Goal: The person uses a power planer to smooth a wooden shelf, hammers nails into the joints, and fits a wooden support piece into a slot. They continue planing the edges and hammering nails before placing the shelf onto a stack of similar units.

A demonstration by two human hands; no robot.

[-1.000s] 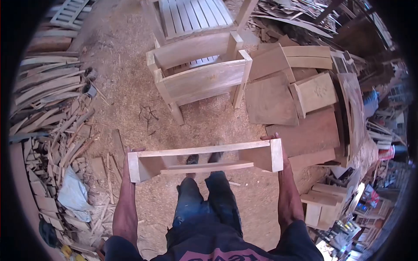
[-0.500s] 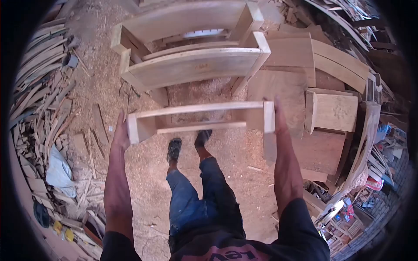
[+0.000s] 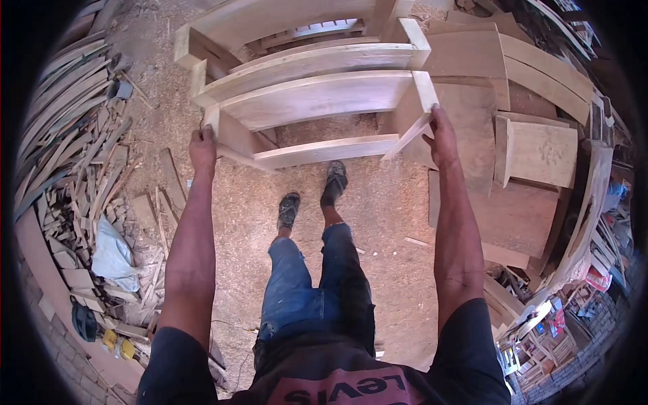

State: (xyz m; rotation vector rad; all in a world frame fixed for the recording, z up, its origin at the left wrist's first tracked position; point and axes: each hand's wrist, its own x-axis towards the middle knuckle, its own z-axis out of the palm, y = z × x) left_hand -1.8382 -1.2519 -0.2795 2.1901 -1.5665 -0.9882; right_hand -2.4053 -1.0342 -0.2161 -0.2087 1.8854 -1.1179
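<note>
A pale wooden frame (image 3: 317,101) is held out in front of me, with a wide board between two end panels and a narrow rail (image 3: 331,150) on the side nearer me. My left hand (image 3: 203,150) is closed on its left end panel, fingers partly hidden. At the right end panel, my right hand (image 3: 443,137) grips the edge with thumb and fingers. Right behind it, close or touching, stands a similar wooden frame (image 3: 310,62), and another wooden frame (image 3: 283,25) is further back.
Scrap wood strips (image 3: 77,115) are heaped on the left, near a white sack (image 3: 115,256). Flat plywood sheets (image 3: 499,223) and a small wooden box piece (image 3: 540,152) lie on the right. Sawdust covers the floor (image 3: 391,304) around my feet.
The held wooden frame has moved forward, up to the standing frames, and tilted so its wide board shows. Both hands moved forward with it, and my feet have shifted.
</note>
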